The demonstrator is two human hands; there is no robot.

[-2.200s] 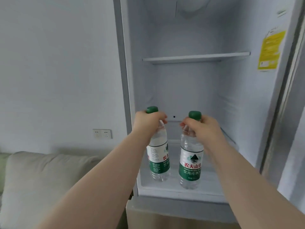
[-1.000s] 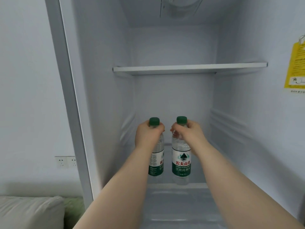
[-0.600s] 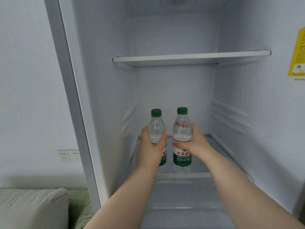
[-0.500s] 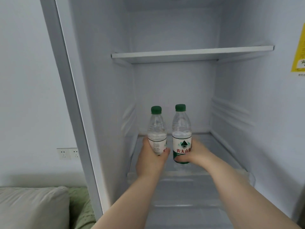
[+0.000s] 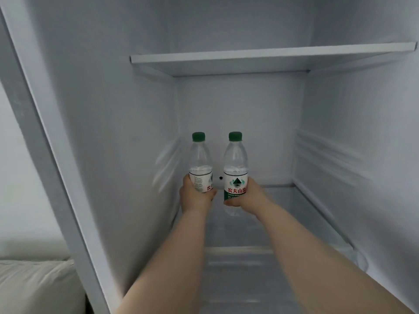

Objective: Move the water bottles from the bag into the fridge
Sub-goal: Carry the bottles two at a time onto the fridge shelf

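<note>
Two clear water bottles with green caps and green-and-white labels stand upright deep inside the open fridge (image 5: 340, 123), near its back wall. My left hand (image 5: 195, 198) grips the left bottle (image 5: 200, 159) round its lower half. My right hand (image 5: 247, 197) grips the right bottle (image 5: 235, 164) round its lower label. The bottles are side by side, a small gap apart. Whether their bases touch the glass shelf (image 5: 283, 211) is hidden by my hands. The bag is out of view.
A white shelf (image 5: 272, 55) spans the fridge above the bottles. The fridge's left wall and frame (image 5: 68, 177) run down the left. A pale sofa cushion (image 5: 34, 286) sits at the lower left outside the fridge.
My hands slid from the bottle necks down to the labels and carried both bottles deeper into the fridge. The view moved closer.
</note>
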